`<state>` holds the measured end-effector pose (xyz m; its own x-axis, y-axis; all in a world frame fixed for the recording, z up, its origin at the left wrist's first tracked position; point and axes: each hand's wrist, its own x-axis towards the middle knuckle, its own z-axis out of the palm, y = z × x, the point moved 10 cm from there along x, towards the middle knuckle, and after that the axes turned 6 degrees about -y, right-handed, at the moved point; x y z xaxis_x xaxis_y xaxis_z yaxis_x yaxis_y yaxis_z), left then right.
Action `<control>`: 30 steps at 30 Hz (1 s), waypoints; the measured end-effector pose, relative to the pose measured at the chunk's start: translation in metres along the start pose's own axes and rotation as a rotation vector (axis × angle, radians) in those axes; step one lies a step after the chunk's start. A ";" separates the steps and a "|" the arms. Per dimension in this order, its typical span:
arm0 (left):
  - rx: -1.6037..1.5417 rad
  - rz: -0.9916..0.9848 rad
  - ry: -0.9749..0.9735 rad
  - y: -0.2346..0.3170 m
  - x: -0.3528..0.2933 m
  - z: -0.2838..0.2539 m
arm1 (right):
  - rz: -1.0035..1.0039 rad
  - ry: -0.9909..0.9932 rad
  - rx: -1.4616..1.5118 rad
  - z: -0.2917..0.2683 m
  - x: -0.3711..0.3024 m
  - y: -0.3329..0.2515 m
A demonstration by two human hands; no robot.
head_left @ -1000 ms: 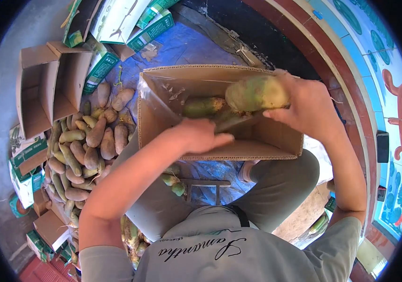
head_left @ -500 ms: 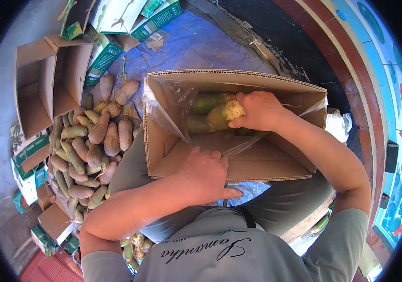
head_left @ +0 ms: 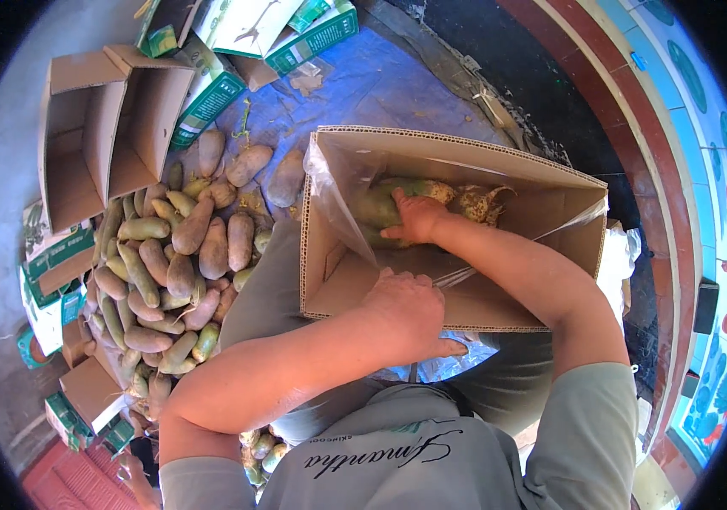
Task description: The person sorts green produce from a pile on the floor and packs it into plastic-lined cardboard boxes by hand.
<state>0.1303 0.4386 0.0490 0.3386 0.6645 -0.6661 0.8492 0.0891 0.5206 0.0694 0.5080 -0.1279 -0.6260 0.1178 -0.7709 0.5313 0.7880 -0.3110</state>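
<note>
An open cardboard box (head_left: 380, 306) rests across my lap, lined with clear plastic film (head_left: 335, 200). Inside it, toward the far side, lie several green radishes (head_left: 374, 206); a rooty, brownish end (head_left: 478, 204) shows at the right of the group. My right hand (head_left: 420, 218) reaches into the box and grips a green radish from above, thumb and fingers apart around it; part of the radish is hidden by the hand. On the near rim, my left hand (head_left: 404, 313) clasps the cardboard and film, fingers inside and thumb outside.
Left of my leg is a large pile of radishes (head_left: 155, 263), brown and green. Beyond it stand open cardboard boxes (head_left: 117, 127) and green-and-white cartons (head_left: 210, 93). A blue sheet (head_left: 397, 81) covers the floor ahead. A tiled wall (head_left: 704, 127) curves along the right.
My right hand has moved left and deeper into the box, bringing the radish down among the others. My left hand keeps its hold on the rim. The view has shifted slightly.
</note>
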 end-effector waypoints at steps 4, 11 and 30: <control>-0.002 0.017 0.047 0.001 -0.002 -0.003 | 0.024 -0.027 0.107 0.001 -0.001 -0.010; -0.002 0.032 0.038 0.003 -0.002 -0.003 | 0.133 0.086 0.473 -0.011 0.006 0.009; -0.109 0.050 0.099 0.002 0.002 -0.011 | -0.086 -0.036 0.450 0.006 0.058 -0.015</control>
<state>0.1281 0.4487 0.0545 0.3331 0.7397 -0.5848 0.7812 0.1308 0.6105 0.0289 0.4995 -0.1712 -0.6628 0.0356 -0.7480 0.6780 0.4525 -0.5792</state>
